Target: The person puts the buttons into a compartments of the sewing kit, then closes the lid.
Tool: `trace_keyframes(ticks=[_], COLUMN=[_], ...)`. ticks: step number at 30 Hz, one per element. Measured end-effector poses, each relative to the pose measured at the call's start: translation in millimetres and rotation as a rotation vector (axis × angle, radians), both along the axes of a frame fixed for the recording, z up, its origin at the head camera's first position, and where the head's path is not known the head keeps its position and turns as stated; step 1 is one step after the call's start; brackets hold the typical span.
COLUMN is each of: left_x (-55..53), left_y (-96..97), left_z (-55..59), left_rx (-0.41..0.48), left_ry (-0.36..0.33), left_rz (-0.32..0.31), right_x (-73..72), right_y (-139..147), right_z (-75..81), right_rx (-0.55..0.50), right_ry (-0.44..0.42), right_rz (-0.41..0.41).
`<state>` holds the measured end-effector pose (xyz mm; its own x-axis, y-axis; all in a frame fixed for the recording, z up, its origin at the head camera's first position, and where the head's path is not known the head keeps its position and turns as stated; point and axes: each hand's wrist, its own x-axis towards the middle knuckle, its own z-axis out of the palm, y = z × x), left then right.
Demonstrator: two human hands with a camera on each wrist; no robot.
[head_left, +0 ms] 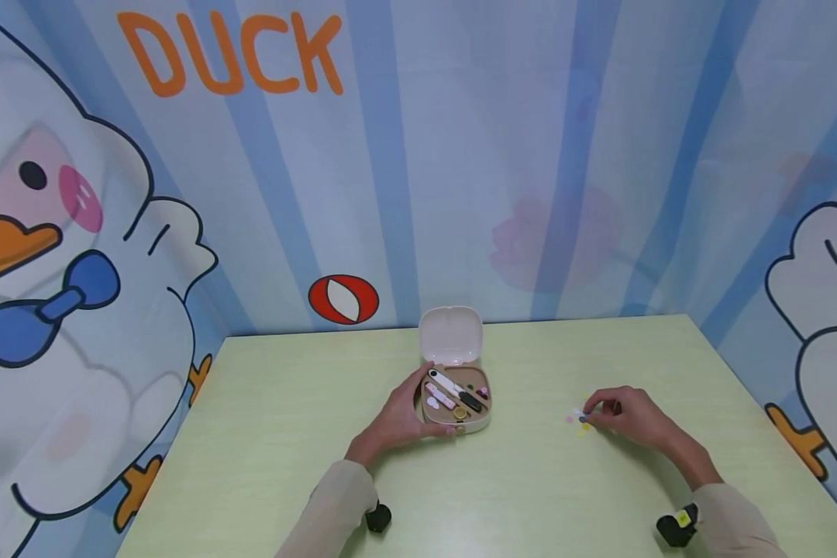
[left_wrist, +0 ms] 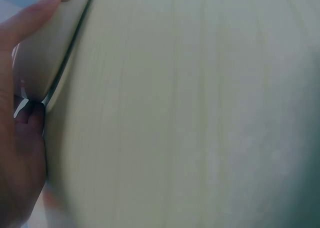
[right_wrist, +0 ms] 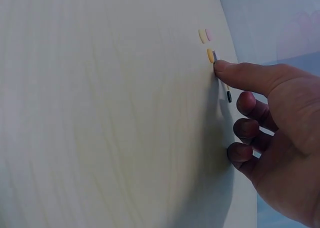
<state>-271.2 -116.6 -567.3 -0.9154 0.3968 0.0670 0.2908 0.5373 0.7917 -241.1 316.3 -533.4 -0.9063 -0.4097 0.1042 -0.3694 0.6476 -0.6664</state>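
Picking seems to be the step: right hand [head_left: 626, 416], fingers nearly together, at the tiny colored discs [head_left: 570, 419] on the tabletop [head_left: 286, 411], can't tell if one's gripped. Left hand [head_left: 403, 412] grips the open case [head_left: 450, 337]. Next probably needs a delicate pinch-and-lift.

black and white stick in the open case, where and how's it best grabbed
Pinch the stick across its black end, likely from above and the right: it is thin, lies slantwise in the open case, and the left hand is near its white end.
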Motion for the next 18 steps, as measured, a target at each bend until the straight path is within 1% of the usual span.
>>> trace_keyframes(ticks=[4,9,18], left_x=[0.7,1.5,2.0], left_y=[0.3,0.4,0.3], left_z=[0.8,1.8,2.5], left_rx=[0.015,0.007,0.009], left_ry=[-0.001,-0.004,-0.008], left_rz=[-0.003,0.003,-0.001], right_x=[-1.6,-3.3,-5.5], right_y=[0.1,-0.3,-8.2], right_z=[-0.8,-0.1,7.8], right_rx=[0.013,0.023,0.008], right_ry=[0.01,0.017,0.008], right_rz=[-0.012,-0.016,-0.022])
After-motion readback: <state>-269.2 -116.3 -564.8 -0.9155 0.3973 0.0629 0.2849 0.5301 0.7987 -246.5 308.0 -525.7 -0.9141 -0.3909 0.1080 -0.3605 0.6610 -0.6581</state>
